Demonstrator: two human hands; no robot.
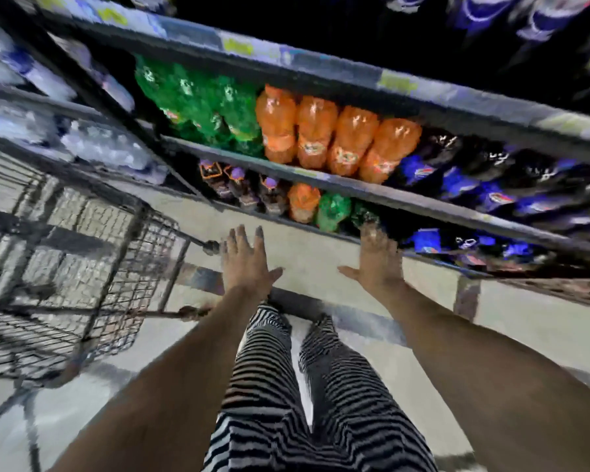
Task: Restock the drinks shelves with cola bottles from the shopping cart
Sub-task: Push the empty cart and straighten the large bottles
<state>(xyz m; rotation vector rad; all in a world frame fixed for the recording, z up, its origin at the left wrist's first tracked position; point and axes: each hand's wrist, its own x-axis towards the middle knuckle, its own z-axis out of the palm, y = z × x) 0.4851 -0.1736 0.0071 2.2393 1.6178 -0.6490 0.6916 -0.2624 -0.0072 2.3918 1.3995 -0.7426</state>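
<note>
Two bare hands reaching forward, palms down, fingers spread, holding nothing: left hand [247, 264] hovering over floor [321, 253] near cart [82, 253], right hand [378, 258] reaching toward bottom shelf [440, 258], fingertips blurring at its edge. Cola bottles [457, 185] sitting on middle shelf, right of orange bottles [334, 137]. Cart standing left; contents too blurred to tell.

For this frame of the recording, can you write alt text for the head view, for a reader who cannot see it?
Seen from above, a person's empty left hand and right hand reach, fingers spread, toward the bottom drinks shelf. Green, orange and dark blue-labelled bottles fill the blurred shelves, with orange bottles mid-frame. A wire shopping cart stands to the left, above striped trousers.
</note>
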